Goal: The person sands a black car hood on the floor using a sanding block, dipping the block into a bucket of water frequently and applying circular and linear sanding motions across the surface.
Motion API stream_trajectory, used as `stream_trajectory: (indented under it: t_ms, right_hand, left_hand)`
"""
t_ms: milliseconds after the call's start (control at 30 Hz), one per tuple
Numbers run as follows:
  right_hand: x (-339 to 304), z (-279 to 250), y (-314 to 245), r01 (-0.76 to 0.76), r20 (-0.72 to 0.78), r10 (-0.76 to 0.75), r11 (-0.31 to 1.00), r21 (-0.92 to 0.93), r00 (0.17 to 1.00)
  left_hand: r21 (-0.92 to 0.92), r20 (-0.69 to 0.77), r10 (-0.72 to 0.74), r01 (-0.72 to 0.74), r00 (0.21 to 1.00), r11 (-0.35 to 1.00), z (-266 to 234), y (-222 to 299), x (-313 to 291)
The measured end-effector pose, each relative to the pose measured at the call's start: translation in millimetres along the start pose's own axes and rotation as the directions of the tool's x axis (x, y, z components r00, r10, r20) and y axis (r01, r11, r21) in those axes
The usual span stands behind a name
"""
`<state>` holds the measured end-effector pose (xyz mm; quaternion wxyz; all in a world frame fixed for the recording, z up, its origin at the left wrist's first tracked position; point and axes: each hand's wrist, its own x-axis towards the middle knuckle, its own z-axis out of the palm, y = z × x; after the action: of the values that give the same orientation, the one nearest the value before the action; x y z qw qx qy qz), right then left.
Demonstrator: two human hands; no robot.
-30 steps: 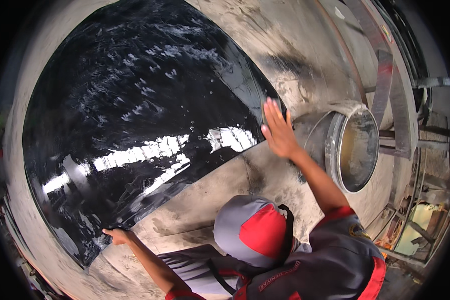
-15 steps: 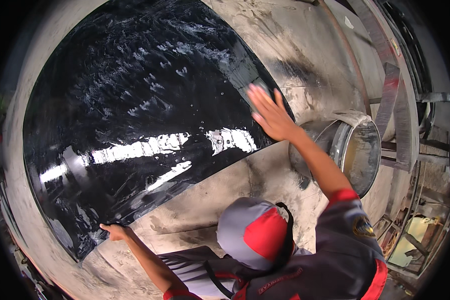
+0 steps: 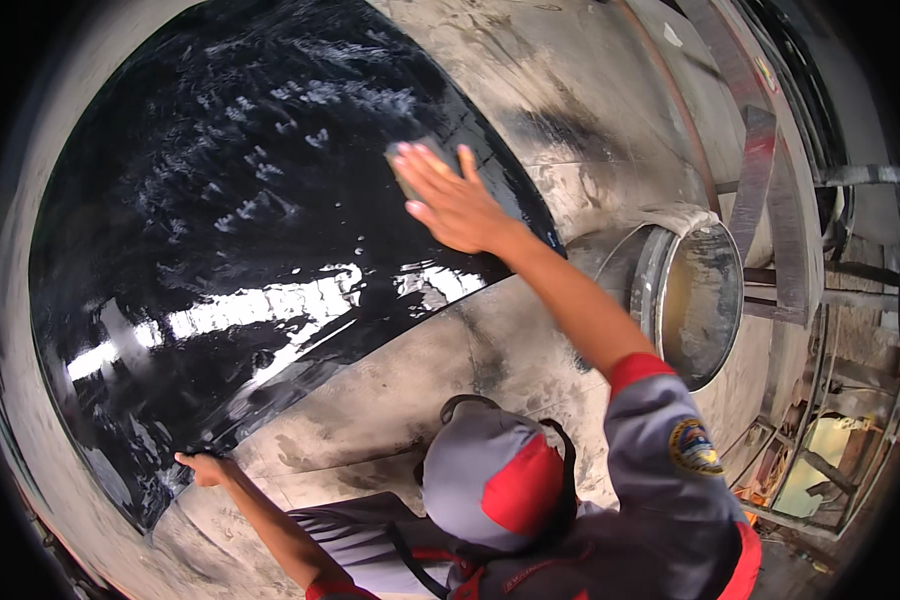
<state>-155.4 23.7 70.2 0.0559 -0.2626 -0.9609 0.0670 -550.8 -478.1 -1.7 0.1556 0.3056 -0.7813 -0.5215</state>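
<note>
Neither of my hands is in view. A co-worker (image 3: 570,540) in a cap and a grey-and-red shirt leans in from the lower edge, and both bare hands in sight belong to that person. The co-worker's right hand (image 3: 450,200) lies flat over a small pale pad (image 3: 402,172), mostly hidden under the fingers, on a glossy black sheet (image 3: 300,200). Whitish smears and drops mark the sheet, which lies against a large pale curved surface (image 3: 390,410). At the sheet's lower edge, the co-worker's left hand (image 3: 205,468) rests with the thumb on the black sheet.
A short, wide metal pipe (image 3: 705,305) juts from the curved surface at the right, with a pale cloth-like piece on its rim. Beyond it stand a curved metal rib (image 3: 795,235) and a rusty open frame (image 3: 820,470).
The co-worker's right hand has slid left and slightly up across the black sheet with the pad. The left hand stays at the lower edge. The whole view has shifted slightly.
</note>
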Motion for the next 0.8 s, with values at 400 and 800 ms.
stream_trajectory:
  t_ms: [400, 800]
  right_hand:
    - [-141, -8, -18, -0.507, 0.091, 0.501, 0.859, 0.069, 0.861]
    - [-153, -2, -39, -0.458, 0.075, 0.452, 0.874, 0.163, 0.889]
  left_hand:
    - [0.087, -0.072, -0.010, 0.017, 0.997, 0.996, -2, 9, -4]
    - [0.140, -0.073, -0.050, 0.060, 0.996, 0.988, -2, 23, -27]
